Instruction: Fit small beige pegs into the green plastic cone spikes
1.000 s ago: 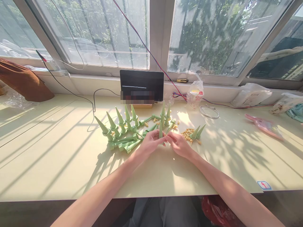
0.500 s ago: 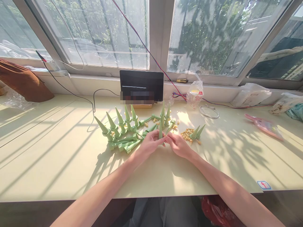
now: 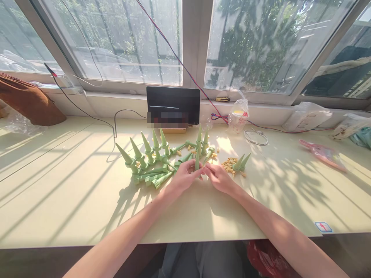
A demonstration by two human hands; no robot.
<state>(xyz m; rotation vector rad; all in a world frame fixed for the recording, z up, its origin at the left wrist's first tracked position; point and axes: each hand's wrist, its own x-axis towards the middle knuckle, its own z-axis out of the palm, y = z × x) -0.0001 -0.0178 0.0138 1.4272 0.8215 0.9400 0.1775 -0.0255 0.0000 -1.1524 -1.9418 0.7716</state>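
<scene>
My left hand (image 3: 184, 175) is closed round a green plastic plant-watering spike (image 3: 197, 160), whose point stands up. Close against it, the fingertips of my right hand (image 3: 219, 178) are pinched together; whatever they hold is too small or hidden to name. Behind and to the left, several green spikes with collars (image 3: 147, 146) stand point up in a slanting row. Other long green pieces (image 3: 150, 173) lie in a heap beside my left hand. A pile of small yellow plugs (image 3: 228, 164) is right of my right hand, next to two green cones (image 3: 245, 161).
A dark tablet (image 3: 174, 102) leans at the back of the table. Right of it are a bagged cup (image 3: 239, 117) and a coiled white cable (image 3: 256, 137). A pink item in clear plastic (image 3: 321, 154) lies at the right. A brown bag (image 3: 31, 100) is far left.
</scene>
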